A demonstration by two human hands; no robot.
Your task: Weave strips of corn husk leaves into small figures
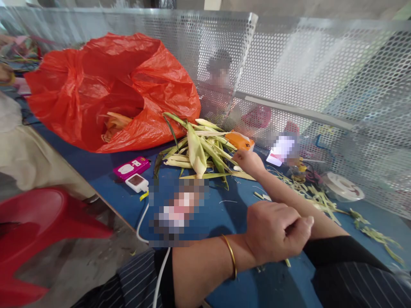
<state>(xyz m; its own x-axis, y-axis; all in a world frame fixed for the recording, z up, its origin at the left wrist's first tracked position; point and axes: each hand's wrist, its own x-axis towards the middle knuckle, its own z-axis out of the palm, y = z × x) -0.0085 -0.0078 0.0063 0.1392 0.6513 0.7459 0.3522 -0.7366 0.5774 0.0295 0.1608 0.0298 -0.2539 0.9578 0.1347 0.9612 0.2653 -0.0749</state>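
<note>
My left hand [276, 231], with a gold bangle [230, 256] on its wrist, is a closed fist over the near part of the blue table [234, 205]. Its inner side is hidden, so I cannot tell what it holds, if anything. Beyond it, my right hand [249, 163] reaches the right edge of a pile of pale green corn husks [195, 149]. Those fingers are curled shut beside the husk ends, and what is in them cannot be made out. Next to that hand lies an orange packet [239, 140].
A big red plastic bag [170, 85] gapes behind the husks. Shredded strips [317, 199] and a clear round container [342, 187] lie right, near a lit phone [278, 150]. A magenta device [131, 168] and white cable [139, 222] are left. Perforated metal panels [305, 77] stand behind; a red stool [41, 222] is left.
</note>
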